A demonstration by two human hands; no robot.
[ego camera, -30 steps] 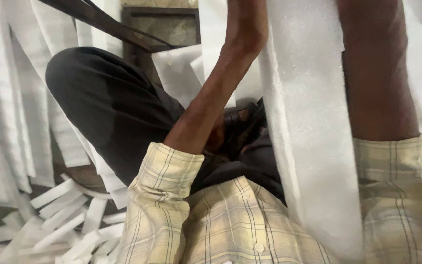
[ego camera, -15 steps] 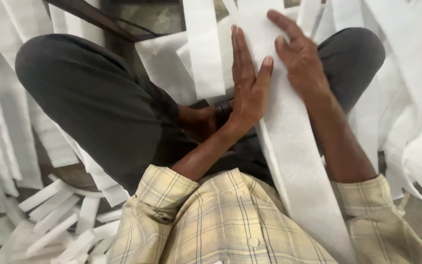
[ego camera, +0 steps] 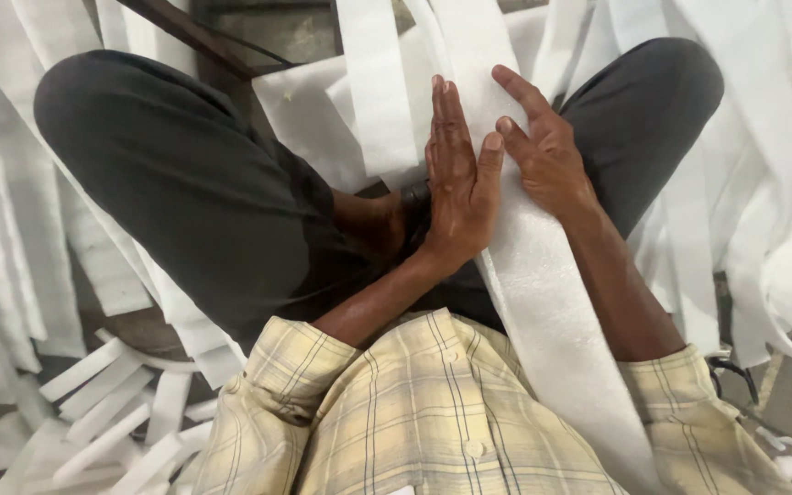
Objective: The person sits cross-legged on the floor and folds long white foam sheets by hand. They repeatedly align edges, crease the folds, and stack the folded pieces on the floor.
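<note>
Sitting cross-legged, dark trousers [ego camera: 167, 183], yellow checked shirt [ego camera: 414, 412]. Both palms down on one wide white foam strip [ego camera: 552, 302] running from 12 o'clock over the lap to about 5 o'clock.

Left hand [ego camera: 458, 183]: flat, fingers straight and together, pointing to 12, thumb out to the side. Pressing on the strip, not gripping anything. Right hand [ego camera: 543, 151] just beside it at 1 o'clock: also open, fingers spread a bit, resting on the same strip, thumbs nearly touching. Nothing held in either.

Narrower strip [ego camera: 378, 82] hanging at 12, just left of the fingertips. More strips draped at 3 o'clock [ego camera: 781, 183] and 9 o'clock [ego camera: 2, 183], short offcuts [ego camera: 103, 403] on the floor at 7.

Possible trouble, just guessing: thin foam like this creases or tears easily under uneven pressure; might also slide off the knee with only flat palms on it; easy to mix up with neighbouring strips too.

No packages, labels or signs anywhere in view. Plain white material only.
</note>
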